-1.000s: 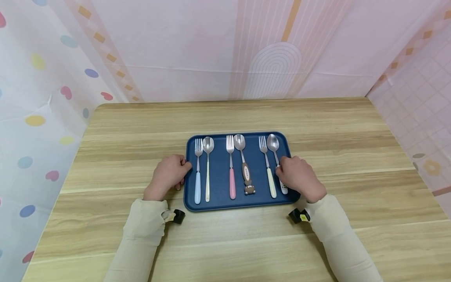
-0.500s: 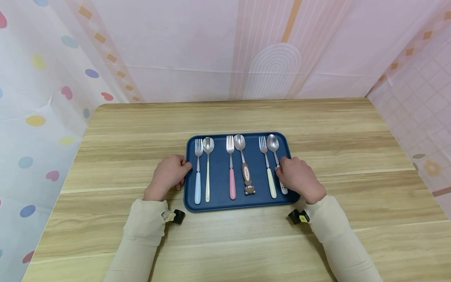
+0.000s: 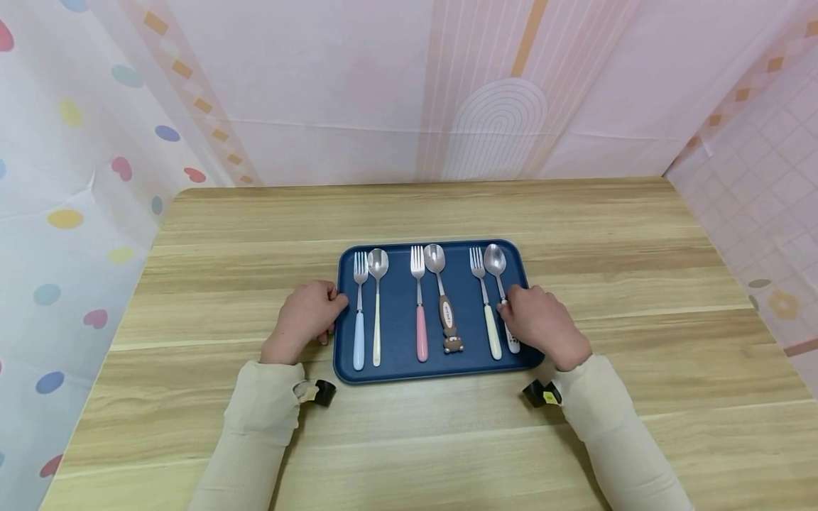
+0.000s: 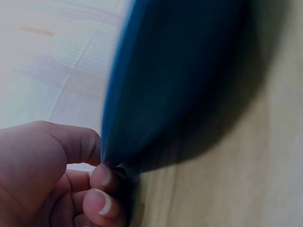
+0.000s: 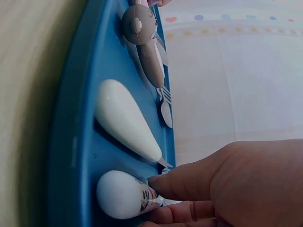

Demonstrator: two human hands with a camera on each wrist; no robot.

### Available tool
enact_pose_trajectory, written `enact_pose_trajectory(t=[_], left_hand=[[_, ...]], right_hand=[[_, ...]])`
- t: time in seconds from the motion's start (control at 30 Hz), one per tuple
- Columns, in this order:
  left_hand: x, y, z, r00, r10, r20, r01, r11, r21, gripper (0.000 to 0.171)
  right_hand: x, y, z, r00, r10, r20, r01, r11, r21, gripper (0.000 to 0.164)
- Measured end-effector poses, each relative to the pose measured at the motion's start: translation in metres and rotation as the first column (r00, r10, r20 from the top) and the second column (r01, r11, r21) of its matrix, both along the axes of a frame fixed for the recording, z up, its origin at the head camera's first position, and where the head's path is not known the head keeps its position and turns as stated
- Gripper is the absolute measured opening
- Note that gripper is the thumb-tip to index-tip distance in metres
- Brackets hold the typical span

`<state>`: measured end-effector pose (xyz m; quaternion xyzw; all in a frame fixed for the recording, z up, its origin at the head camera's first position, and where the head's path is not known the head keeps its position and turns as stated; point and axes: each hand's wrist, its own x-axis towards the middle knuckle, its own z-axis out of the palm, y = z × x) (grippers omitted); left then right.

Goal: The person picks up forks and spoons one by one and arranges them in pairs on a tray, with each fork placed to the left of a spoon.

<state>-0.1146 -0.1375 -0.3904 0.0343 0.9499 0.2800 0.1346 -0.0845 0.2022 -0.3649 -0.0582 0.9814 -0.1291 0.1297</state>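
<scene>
A dark blue tray lies on the wooden table, bearing forks and spoons in three pairs. At its left rim, my left hand pinches the edge between thumb and fingers, as the left wrist view shows. On the far right is a spoon with a white, patterned handle. My right hand pinches that handle between thumb and fingers and covers part of it. Just left of this spoon lies a fork with a cream handle, apart from my fingers.
The tray's middle holds a pink-handled fork and a spoon with a brown bear handle. On its left lie a light-blue-handled fork and a spoon with a slim cream handle. A patterned curtain hangs behind the table.
The lower end of the white-handled spoon has shifted slightly left under my right fingers. My left hand, the tray and the other cutlery look unmoved.
</scene>
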Motion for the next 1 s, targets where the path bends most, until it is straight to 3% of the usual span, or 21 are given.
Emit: enact_pose_trajectory(t=[1.0], left_hand=[[-0.0009,0.0017,0.002,1.0,0.01,-0.006,-0.01,1.0,-0.007,0.029]], right_hand=[[-0.0001,0.0002,0.0009,1.0,0.003,-0.01,-0.003,1.0,-0.016,0.02]])
